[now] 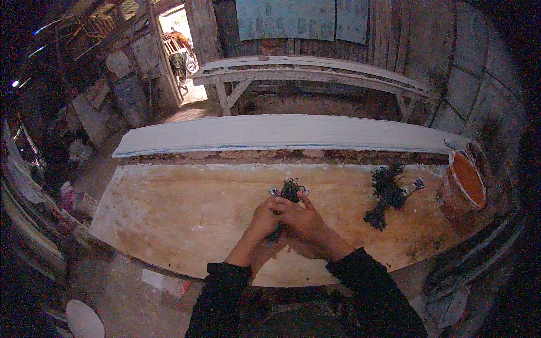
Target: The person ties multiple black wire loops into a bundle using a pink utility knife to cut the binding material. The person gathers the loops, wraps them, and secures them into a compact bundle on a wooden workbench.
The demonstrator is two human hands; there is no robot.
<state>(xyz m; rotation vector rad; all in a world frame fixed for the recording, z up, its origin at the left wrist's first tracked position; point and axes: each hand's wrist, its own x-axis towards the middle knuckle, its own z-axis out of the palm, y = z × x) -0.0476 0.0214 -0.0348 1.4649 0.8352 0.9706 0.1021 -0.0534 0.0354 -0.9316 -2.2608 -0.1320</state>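
Observation:
Over the middle of the wooden board (169, 197), my left hand (262, 221) and my right hand (298, 216) are closed together around a bundle of dark wire-like strands (291, 189). Thin curled loops stick out of the bundle's top, past my fingers. A small pale piece (274, 191) shows beside my left fingers. Most of the bundle is hidden in my grip; a dark end comes out below my hands. To the right on the board lies a loose pile of similar dark strands (385, 194), with a whitish-blue piece (416, 184) at its side.
An orange-filled bucket (468, 180) stands at the board's right end. A long whitish plank (282, 134) runs along the far edge. Behind it is a white-stained bench (315, 73), with a bright doorway (179, 50) at the far left. A pale round object (84, 319) lies lower left.

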